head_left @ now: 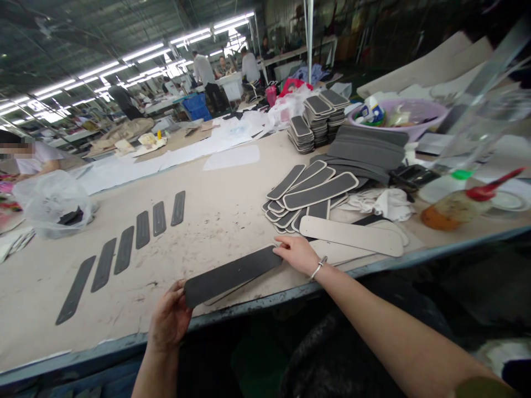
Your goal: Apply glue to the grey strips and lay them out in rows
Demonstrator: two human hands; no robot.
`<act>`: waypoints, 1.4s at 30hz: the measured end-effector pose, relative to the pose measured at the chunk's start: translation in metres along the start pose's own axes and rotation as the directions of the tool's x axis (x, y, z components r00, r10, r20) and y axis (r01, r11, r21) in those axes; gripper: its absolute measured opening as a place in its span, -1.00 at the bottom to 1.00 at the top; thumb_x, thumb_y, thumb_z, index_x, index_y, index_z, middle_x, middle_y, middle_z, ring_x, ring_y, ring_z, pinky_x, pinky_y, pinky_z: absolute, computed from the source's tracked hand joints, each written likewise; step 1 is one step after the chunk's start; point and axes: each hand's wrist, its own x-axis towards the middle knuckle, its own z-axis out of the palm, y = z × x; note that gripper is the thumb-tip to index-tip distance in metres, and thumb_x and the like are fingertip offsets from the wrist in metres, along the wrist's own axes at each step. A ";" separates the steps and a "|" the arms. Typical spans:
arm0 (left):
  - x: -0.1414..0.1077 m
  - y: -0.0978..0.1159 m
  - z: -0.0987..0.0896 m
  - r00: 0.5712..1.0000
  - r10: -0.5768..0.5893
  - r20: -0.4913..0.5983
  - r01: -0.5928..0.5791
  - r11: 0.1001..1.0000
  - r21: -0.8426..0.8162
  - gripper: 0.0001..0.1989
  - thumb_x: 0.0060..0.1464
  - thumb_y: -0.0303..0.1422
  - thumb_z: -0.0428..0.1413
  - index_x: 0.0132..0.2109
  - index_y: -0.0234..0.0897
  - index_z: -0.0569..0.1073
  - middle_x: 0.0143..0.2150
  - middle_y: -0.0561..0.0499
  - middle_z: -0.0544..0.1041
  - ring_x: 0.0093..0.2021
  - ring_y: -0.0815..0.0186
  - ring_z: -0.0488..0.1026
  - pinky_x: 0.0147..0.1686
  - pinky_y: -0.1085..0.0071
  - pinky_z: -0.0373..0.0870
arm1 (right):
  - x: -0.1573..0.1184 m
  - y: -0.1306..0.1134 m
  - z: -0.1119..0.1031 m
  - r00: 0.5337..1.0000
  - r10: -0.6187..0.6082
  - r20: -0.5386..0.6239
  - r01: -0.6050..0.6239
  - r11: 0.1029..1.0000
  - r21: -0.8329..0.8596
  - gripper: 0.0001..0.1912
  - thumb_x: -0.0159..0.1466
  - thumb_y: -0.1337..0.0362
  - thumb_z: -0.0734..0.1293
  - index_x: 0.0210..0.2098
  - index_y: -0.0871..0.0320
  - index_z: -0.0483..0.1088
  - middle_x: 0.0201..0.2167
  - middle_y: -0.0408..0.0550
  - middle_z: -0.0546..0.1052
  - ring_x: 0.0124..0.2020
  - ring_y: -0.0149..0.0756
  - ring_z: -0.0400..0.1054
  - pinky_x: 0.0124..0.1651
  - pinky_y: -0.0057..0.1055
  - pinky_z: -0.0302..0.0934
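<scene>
A long dark grey strip [232, 275] is stretched between my two hands above the table's front edge. My left hand [171, 315] grips its left end, the fingers behind it. At the other end, my right hand [296, 254] pinches the corner between thumb and fingers. Beneath the strip, partly hidden, a pale-edged piece [232, 293] lies on the table. Right of my right hand lies a long beige panel [352, 235] with rounded ends. Behind it a loose heap of dark strips with pale borders [319, 190] spreads out.
Several dark strips [116, 254] lie in a slanting row at left, near a clear plastic bag [53, 202]. Stacked bordered pieces [315, 124], plain dark sheets [367, 149], a purple basin [415, 119] and a bottle of amber liquid [450, 213] stand at right. A person [41, 155] sits far left.
</scene>
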 end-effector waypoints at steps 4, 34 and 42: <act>0.004 -0.016 -0.010 0.999 -0.040 0.014 0.040 0.999 -0.018 -0.75 -0.36 -0.34 0.25 -0.44 -0.36 0.45 -0.51 0.11 0.39 -0.59 0.50 0.28 -0.71 0.61 0.18 | 0.009 0.002 0.007 0.996 0.007 -0.088 -0.016 0.994 -0.104 -0.74 0.10 0.28 0.40 -0.20 0.19 0.44 -0.48 -0.15 0.50 -0.39 -0.34 0.37 -0.26 -0.45 0.16; 0.027 -0.033 -0.012 0.988 0.090 -0.124 0.115 0.097 0.989 -0.73 0.06 -0.18 -0.05 -0.39 -0.24 0.42 -0.54 -0.02 0.47 -0.41 0.23 0.43 -0.39 0.39 0.20 | 0.024 0.001 0.014 0.999 0.021 -0.038 -0.037 0.877 -0.479 -0.83 0.11 0.15 0.38 -0.48 0.09 0.38 -0.53 -0.21 0.48 -0.43 -0.33 0.36 -0.36 -0.43 0.09; 0.027 -0.032 -0.009 0.988 0.079 -0.130 0.123 0.089 0.988 -0.77 0.06 -0.21 -0.05 -0.38 -0.23 0.40 -0.56 -0.01 0.47 -0.40 0.23 0.45 -0.37 0.38 0.22 | 0.022 0.004 0.016 0.999 -0.011 -0.047 -0.013 0.875 -0.484 -0.81 0.10 0.13 0.37 -0.50 0.09 0.36 -0.55 -0.22 0.47 -0.45 -0.34 0.35 -0.37 -0.43 0.08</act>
